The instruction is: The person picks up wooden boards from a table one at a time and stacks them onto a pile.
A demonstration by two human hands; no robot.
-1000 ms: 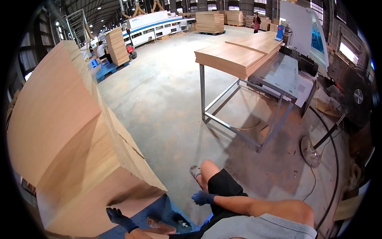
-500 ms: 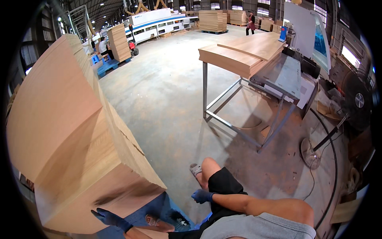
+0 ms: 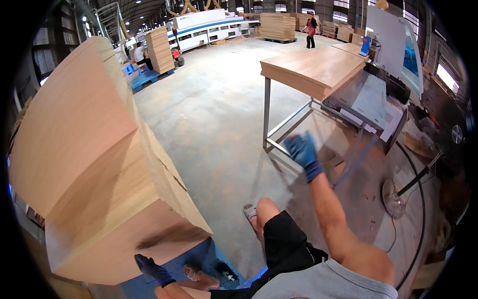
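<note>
My right hand [image 3: 301, 150], in a blue knitted glove, is raised in front of the metal-framed table [image 3: 267, 114]. It is a little blurred; its fingers look apart and nothing shows in them. On that table lies a stack of wood boards [image 3: 313, 67], beyond the hand and not touched by it. My left hand [image 3: 151, 269], in a dark blue glove, is low at the near face of a large stack of wood panels [image 3: 114, 204]. Its fingers are stretched out and hold nothing; whether they touch the panels I cannot tell.
A blue pallet [image 3: 226, 264] lies under the panels by my feet. To the right stand a machine with a metal bed [image 3: 366, 99], a floor fan [image 3: 396, 199] and a black cable [image 3: 422, 209]. Two people [image 3: 311, 31] [image 3: 141, 54] are farther off, near board stacks and a long white machine [image 3: 214, 32].
My right hand has swung up and forward from my lap toward the table. My left hand has shifted slightly right. The top board on the table's stack appears farther back, and the view has turned slightly.
</note>
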